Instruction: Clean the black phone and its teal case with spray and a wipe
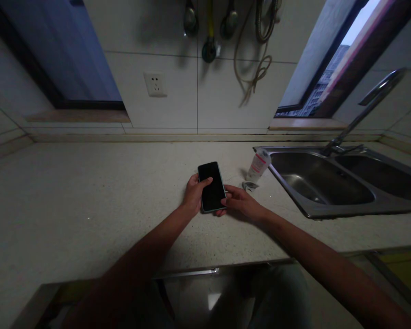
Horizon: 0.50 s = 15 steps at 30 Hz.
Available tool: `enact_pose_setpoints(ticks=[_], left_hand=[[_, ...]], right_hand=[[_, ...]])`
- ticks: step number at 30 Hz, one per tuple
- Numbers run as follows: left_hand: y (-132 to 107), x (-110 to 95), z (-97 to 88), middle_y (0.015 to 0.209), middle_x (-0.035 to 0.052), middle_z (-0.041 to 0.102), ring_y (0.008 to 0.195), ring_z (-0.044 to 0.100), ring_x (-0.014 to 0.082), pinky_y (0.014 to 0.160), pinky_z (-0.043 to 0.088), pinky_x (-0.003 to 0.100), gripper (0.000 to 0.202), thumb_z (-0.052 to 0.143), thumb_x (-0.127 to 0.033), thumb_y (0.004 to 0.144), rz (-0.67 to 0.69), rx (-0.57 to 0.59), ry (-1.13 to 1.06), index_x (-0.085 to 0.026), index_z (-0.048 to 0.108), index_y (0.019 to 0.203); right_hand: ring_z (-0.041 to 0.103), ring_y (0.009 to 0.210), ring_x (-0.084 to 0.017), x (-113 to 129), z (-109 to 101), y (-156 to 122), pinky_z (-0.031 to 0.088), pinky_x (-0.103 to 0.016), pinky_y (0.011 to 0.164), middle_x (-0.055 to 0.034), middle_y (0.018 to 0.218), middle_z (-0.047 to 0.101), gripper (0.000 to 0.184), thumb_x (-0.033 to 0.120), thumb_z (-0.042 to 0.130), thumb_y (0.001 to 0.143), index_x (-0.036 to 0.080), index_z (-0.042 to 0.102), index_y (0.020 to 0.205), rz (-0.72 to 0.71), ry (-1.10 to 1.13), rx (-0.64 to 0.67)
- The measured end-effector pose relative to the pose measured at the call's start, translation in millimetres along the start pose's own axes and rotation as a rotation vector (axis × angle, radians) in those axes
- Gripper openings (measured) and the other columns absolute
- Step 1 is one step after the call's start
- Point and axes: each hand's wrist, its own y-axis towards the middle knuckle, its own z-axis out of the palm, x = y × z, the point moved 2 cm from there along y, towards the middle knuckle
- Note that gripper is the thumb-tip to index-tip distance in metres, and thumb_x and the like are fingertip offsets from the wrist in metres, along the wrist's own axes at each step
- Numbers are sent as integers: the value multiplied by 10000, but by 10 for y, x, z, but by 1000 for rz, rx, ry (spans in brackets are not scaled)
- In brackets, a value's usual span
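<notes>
A black smartphone [211,186] with a dark screen is held just above the speckled countertop [89,201]. My left hand [193,195] grips its left edge, the thumb lying across the screen. My right hand [240,202] holds the lower right edge, fingers curled under and beside the phone. Both forearms reach in from the bottom of the view.
A small white bottle with a pink label [258,164] stands by the corner of a double steel sink [345,183] with a tall faucet [366,107]. A small dark object [250,185] lies beside the bottle. A wall socket [155,84] and hanging utensils [209,32] are behind.
</notes>
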Motion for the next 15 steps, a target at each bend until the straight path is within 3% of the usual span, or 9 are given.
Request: enact_pose_setpoints(ticks=[4, 10, 15], left_hand=[[1, -21, 1, 844, 18, 681, 740, 634, 163, 754, 522, 329, 511, 846, -250, 574, -13, 24, -34, -177, 581, 1004], [31, -38, -42, 886, 25, 710, 772, 666, 177, 752, 546, 343, 507, 860, -282, 583, 70, -57, -20, -192, 611, 1016], [26, -78, -42, 874, 40, 719, 758, 666, 176, 758, 524, 334, 516, 873, -345, 590, 105, -54, 28, -179, 640, 1020]], right_hand=[[740, 756, -156, -40, -31, 19, 598, -299, 731, -50, 919, 751, 548, 294, 810, 816, 168, 547, 1280, -10, -13, -53], [758, 814, -205, -12, -57, 23, 604, -358, 772, -46, 932, 749, 676, 321, 831, 784, 209, 479, 1350, 16, -7, -59], [737, 783, -191, 21, -92, 28, 597, -351, 760, -42, 869, 738, 549, 277, 850, 716, 190, 552, 1170, 35, -29, -115]])
